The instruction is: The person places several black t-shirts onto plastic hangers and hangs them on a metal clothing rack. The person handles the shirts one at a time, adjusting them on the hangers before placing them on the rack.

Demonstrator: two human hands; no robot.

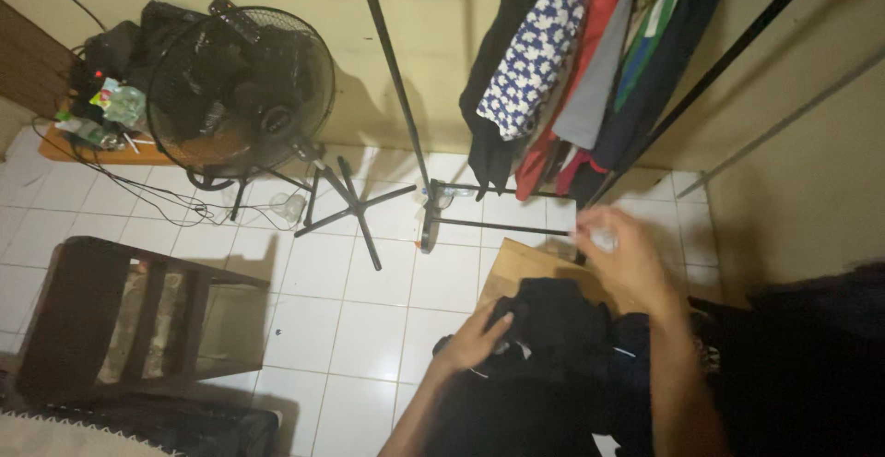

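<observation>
My left hand (475, 342) rests on a heap of black clothing (553, 323) that lies on a brown board (516, 268) near the floor; its fingers press into the cloth. Just above and right of the heap, my right hand (622, 254) is blurred and curled around a small pale object (601, 237) that I cannot make out. Directly beyond both hands stands a black clothes rack (396, 79) hung with a blue-and-white patterned garment (535, 51), red, grey and dark pieces.
A black standing fan (241, 88) stands at the back left on white floor tiles (369, 300). A dark wooden stool (120, 319) is at the left. Cables and clutter sit on a low shelf (92, 148) in the corner. Dark fabric fills the right edge.
</observation>
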